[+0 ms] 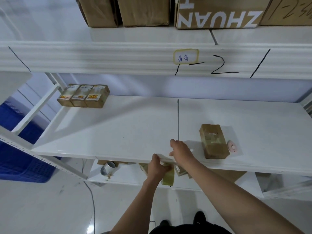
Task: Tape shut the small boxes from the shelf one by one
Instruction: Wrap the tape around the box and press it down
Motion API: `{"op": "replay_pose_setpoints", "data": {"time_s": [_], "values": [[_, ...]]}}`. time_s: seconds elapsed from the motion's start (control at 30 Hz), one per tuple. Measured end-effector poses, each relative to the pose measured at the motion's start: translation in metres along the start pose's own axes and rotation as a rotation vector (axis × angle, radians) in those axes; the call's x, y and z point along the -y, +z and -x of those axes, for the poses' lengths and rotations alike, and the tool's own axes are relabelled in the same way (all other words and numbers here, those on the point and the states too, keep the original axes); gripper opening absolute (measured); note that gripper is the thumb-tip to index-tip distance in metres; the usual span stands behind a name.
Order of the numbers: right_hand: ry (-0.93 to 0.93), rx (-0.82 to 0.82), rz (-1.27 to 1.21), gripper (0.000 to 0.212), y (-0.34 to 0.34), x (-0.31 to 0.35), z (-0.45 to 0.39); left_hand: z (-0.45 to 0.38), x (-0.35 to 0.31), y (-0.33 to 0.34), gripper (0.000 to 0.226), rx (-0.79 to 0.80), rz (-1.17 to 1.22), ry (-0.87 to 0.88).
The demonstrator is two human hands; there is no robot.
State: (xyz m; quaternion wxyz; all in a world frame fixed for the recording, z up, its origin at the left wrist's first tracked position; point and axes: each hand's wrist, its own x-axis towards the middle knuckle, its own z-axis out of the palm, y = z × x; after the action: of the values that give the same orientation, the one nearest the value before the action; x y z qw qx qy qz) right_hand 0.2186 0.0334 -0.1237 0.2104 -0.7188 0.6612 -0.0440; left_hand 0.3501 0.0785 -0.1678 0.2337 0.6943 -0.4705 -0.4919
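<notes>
While both forearms reach up from six o'clock toward the shelf's front lip, the left hand (157, 168) curls its fingers around a tape roll (168, 177) that hangs just below the edge, yellowish and partly hidden by the palm. At about one o'clock from it, the right hand (181, 152) rests on the shelf (118, 129) edge, fingers bent down over the lip and seemingly pinching a pale strip that runs along the edge between the two hands; whether that strip is tape cannot be told for sure. Just beside the right hand, at three o'clock, a small box (213, 141) lies on the shelf, its top glossy with clear tape. Touching or nearly touching its right side sits a small pink disc (232, 146). Under the shelf, at eight o'clock from the hands, a grey roll (108, 168) lies on a lower level beside cardboard. Farther back, at eleven o'clock, three small boxes (83, 96) stand side by side in the rear left corner, labels on top. Farthest, at twelve o'clock, big cartons (217, 16) sit on the upper level, above a handwritten tag (185, 55).
</notes>
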Motion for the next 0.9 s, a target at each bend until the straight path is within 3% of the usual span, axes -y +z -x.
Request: {"op": "replay_pose_setpoints", "data": {"time_s": [0.33, 0.53, 0.7, 0.9], "values": [[0.12, -0.084, -0.066, 0.005, -0.012, -0.02, 0.005, 0.011, -0.008, -0.005, 0.05, 0.003, -0.14, 0.02], [0.078, -0.294, -0.058, 0.013, -0.041, -0.028, 0.015, 0.016, -0.031, -0.01, 0.045, -0.111, -0.535, 0.066], [0.117, -0.458, -0.058, 0.01, -0.079, -0.058, 0.024, 0.01, -0.077, 0.007, 0.036, -0.148, -0.42, 0.123], [0.237, -0.432, -0.097, 0.01, -0.106, -0.113, 0.037, 0.0, -0.13, 0.048, 0.035, -0.049, -0.308, 0.155]]}}
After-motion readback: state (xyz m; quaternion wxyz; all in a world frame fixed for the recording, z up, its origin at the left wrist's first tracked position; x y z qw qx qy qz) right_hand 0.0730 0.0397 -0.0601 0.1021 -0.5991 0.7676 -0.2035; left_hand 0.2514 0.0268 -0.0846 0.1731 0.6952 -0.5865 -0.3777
